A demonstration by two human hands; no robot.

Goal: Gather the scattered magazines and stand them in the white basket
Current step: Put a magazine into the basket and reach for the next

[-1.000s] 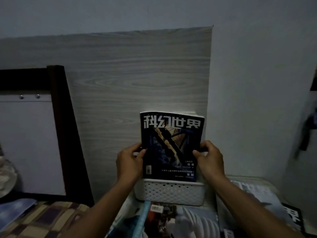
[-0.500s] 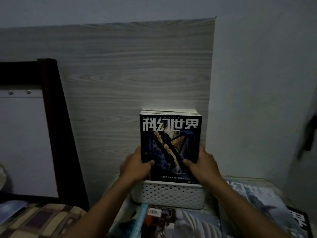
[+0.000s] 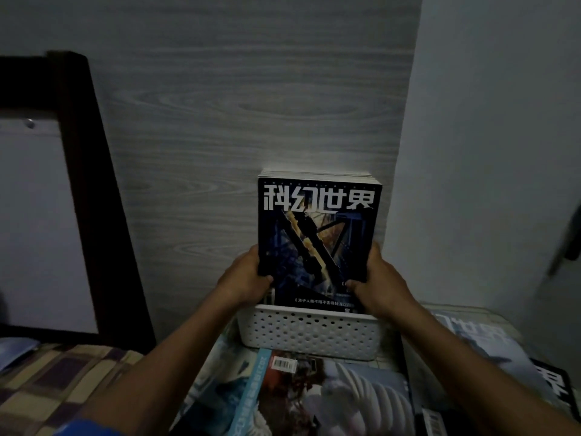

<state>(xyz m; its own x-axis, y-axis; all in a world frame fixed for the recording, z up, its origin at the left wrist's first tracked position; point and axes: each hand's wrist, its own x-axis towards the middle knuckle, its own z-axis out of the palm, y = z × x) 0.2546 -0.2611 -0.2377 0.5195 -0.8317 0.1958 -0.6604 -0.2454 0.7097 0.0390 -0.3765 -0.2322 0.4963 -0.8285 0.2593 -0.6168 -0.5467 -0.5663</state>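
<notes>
Both hands clamp a glossy dark magazine [image 3: 317, 240], left hand [image 3: 243, 283] at its 8 o'clock edge, right hand [image 3: 379, 287] at 4. It stands upright in the perforated white plastic basket [image 3: 309, 333], in front of more magazines, against a wood-grain panel [image 3: 251, 121]. Loose magazines [image 3: 330, 394] lie flat at the basket's 6 o'clock.

Magazine stack [image 3: 317, 234], raised above the white basket [image 3: 309, 332] a second ago, now seated lower in it; both hands' grip shifted down its sides.
</notes>
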